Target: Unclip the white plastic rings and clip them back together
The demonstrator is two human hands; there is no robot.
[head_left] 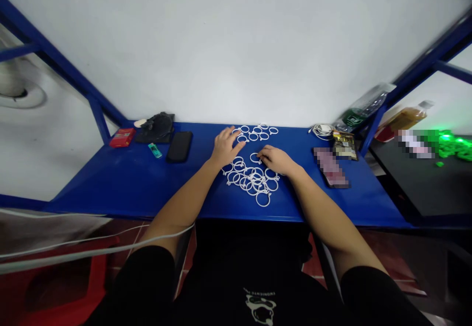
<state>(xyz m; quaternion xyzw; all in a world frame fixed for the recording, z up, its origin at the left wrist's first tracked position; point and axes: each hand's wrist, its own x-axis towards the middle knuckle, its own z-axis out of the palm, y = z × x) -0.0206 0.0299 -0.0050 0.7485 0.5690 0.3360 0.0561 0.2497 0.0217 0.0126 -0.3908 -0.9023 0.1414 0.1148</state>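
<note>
Many white curtain rings with small eyelets lie on the blue tabletop. The nearer group is an overlapping pile, and a smaller, looser group lies towards the wall. My left hand is beside the far group with its fingers spread, its fingertips close to the leftmost rings; whether it touches one I cannot tell. Between the two groups, my right hand has its thumb and fingers pinched on the edge of a single curtain ring, just above the pile.
Left on the table are a black phone, a small teal packet, a red box and a dark object. On the right are a blurred-out phone, a black-and-gold packet, a white cable and a plastic bottle.
</note>
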